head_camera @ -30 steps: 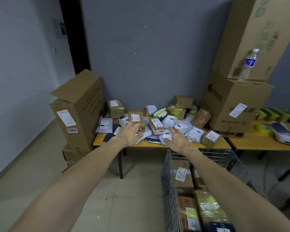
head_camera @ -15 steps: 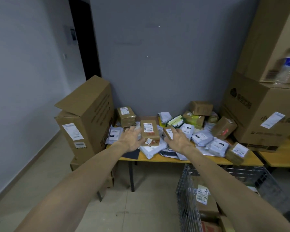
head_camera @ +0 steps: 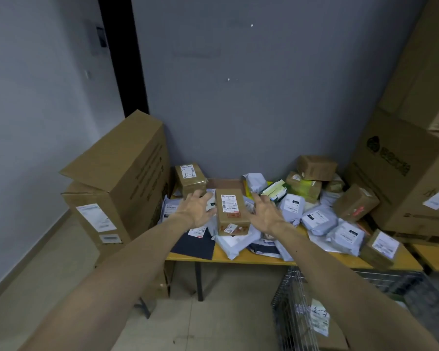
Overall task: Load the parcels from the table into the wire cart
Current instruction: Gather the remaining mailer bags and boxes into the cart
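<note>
left hand (head_camera: 197,209) spread, left of brown box (head_camera: 230,211) | right hand (head_camera: 266,213) spread, right of it, contact unclear | box atop mailers on table (head_camera: 259,259) | wire cart (head_camera: 294,312) near right, cut off by frame and forearm

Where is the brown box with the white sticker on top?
The brown box sits mid-table on the grey mailer bags, between the open left hand and right hand.

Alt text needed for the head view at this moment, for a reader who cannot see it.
Both bare hands, left hand and right hand, reach open toward either side of a labelled brown box atop a heap of parcels on a yellow table. A wire cart stands below at the right, and large cartons flank the table.
</note>
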